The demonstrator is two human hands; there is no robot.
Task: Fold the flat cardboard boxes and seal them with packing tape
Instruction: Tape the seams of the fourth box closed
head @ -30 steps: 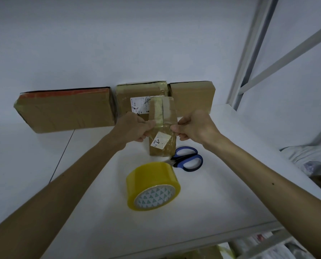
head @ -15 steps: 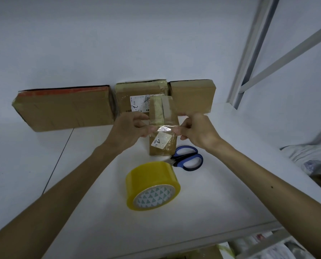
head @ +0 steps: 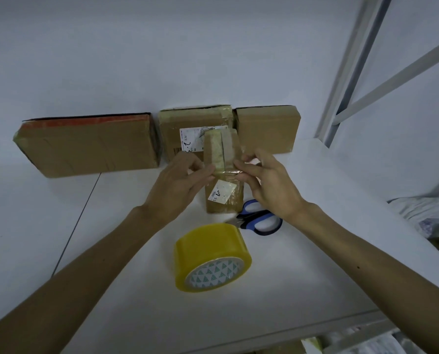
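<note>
White table (head: 315, 264) fills the lower part of the view, and behind it stands a plain white wall (head: 162, 60). At the right side a grey metal frame (head: 346, 72) goes up from the table corner.

On the middle of the table a small cardboard box (head: 223, 200) stands upright, with a white label (head: 222, 191) on its front side. A strip of clear tape (head: 224, 172) lies across the box just above the label. The left hand (head: 180, 185) pinches the left end of this strip between thumb and forefinger at the left edge of the box. The right hand (head: 267, 185) pinches the right end in the same way at the right edge — its other fingers are spread and almost straight.

Near the person a yellow tape roll (head: 213, 256) lies tilted on the table, apart from the box. Scissors with blue handles (head: 260, 222) lie just beside the box on the right, partly under the right hand.

Three more boxes lean on the wall behind: a wide box with a red top edge (head: 85, 146) on the left, a labelled box (head: 187, 123) in the middle, and a plain box (head: 267, 131) on the right.
</note>
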